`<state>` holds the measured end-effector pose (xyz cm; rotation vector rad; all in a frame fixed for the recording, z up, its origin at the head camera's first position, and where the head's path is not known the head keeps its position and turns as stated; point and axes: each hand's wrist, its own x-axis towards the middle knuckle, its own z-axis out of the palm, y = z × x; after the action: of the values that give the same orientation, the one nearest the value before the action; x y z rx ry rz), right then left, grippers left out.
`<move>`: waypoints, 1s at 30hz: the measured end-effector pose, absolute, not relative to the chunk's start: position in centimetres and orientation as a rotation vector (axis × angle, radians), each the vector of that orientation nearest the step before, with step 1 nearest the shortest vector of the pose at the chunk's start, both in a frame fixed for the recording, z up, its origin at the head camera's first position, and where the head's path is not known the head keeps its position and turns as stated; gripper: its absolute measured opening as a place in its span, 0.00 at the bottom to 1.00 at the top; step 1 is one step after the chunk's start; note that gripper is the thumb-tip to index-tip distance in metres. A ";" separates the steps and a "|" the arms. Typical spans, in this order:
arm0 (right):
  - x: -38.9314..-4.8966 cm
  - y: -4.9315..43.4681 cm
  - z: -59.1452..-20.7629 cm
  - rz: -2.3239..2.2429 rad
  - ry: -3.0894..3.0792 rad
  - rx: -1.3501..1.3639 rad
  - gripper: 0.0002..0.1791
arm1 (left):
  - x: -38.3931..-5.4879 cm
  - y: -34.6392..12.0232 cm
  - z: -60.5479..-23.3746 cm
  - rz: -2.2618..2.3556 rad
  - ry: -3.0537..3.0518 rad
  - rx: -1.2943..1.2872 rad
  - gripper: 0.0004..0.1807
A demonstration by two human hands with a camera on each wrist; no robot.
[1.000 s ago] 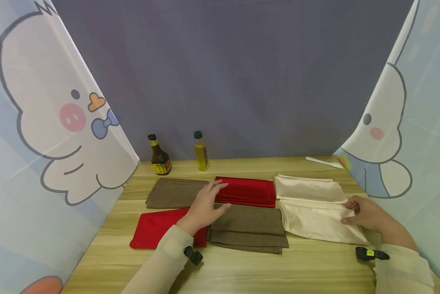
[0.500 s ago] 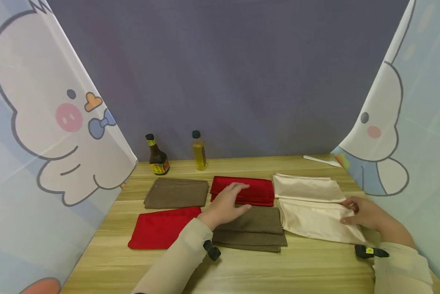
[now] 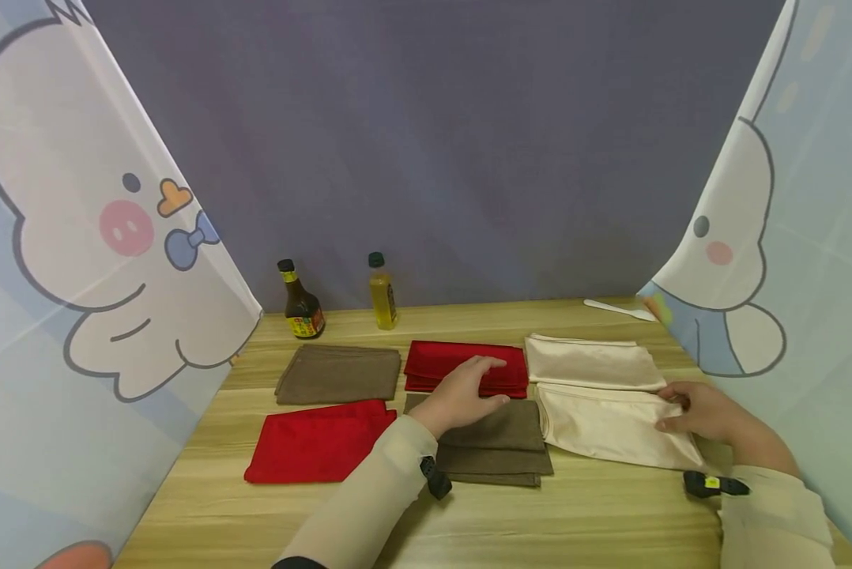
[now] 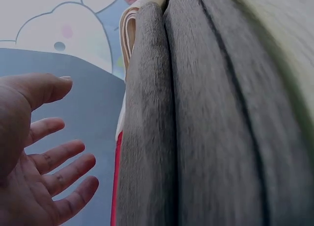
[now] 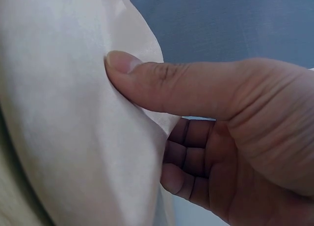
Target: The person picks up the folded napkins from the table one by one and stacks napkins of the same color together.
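My right hand (image 3: 706, 415) pinches the right edge of the nearer folded cream satin cloth (image 3: 604, 427). In the right wrist view the thumb presses on the cream fabric (image 5: 68, 118), and curled fingers lie partly behind it. My left hand (image 3: 463, 397) hovers over the nearer folded brown cloth (image 3: 497, 458) and in front of the far folded red cloth (image 3: 429, 362). Its fingers are spread and relaxed and hold nothing, as the left wrist view also shows beside the brown folds (image 4: 211, 118). A second folded cream cloth (image 3: 589, 363) lies just behind the pinched one.
On the left lie another folded brown cloth (image 3: 341, 375) and a red cloth (image 3: 305, 442). A dark sauce bottle (image 3: 301, 308) and a yellow oil bottle (image 3: 382, 296) stand at the back. A white plastic knife-like utensil (image 3: 620, 309) lies at the back right of the wooden table (image 3: 511, 537).
My left hand has moved right, from beside the left cloths to over the nearer brown cloth. The right hand stays at the cream cloth's edge. The view has shifted slightly.
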<state>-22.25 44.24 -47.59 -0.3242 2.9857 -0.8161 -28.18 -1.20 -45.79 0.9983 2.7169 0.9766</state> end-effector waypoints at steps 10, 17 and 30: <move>-22.1 43.9 -47.7 -0.866 2.985 -0.387 0.23 | -28.8 1.2 -46.5 1.041 2.672 0.990 0.33; -21.9 43.7 -47.5 -0.914 2.955 -0.371 0.19 | -29.2 3.0 -46.8 1.029 2.655 0.983 0.32; -22.1 43.3 -47.0 -0.907 2.963 -0.336 0.09 | -29.1 5.0 -47.3 0.926 2.664 0.931 0.33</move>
<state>-22.09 43.25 -47.04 -0.3362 2.9627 -0.9070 -29.06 4.98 -47.33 0.9306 2.6642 0.9257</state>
